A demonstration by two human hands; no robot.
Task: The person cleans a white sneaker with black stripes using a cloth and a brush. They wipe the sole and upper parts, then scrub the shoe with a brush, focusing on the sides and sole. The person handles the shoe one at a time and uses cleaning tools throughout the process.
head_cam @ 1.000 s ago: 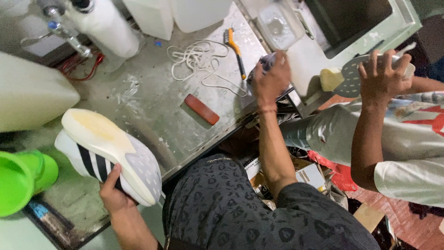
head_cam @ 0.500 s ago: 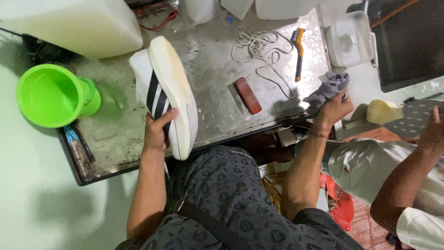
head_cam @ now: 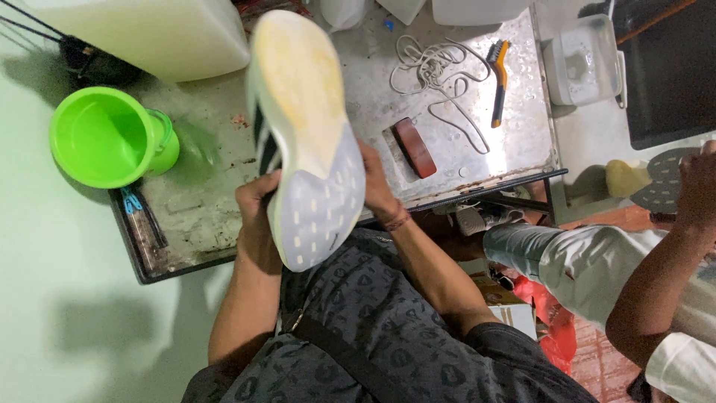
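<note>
I hold a white sneaker [head_cam: 306, 127] with black stripes up over the metal table [head_cam: 194, 224], its yellowed and grey sole facing me. My left hand [head_cam: 257, 216] grips the side of the shoe near the heel. From the other side, my right hand [head_cam: 377, 186] clasps the same end, its fingers partly hidden behind the sole. My dark patterned trousers fill the bottom of the view.
On the table sit a green bucket [head_cam: 104, 134], a white jerrycan [head_cam: 149, 30], white laces [head_cam: 432, 67], an orange-handled brush [head_cam: 498, 75] and a reddish-brown block [head_cam: 415, 147]. A white lidded box [head_cam: 585, 60] stands further right. A co-worker's hand [head_cam: 697, 183] holds a dark insole.
My right hand has left the grey cloth at the table's right edge and come to the shoe. The shoe has been lifted and turned sole-up.
</note>
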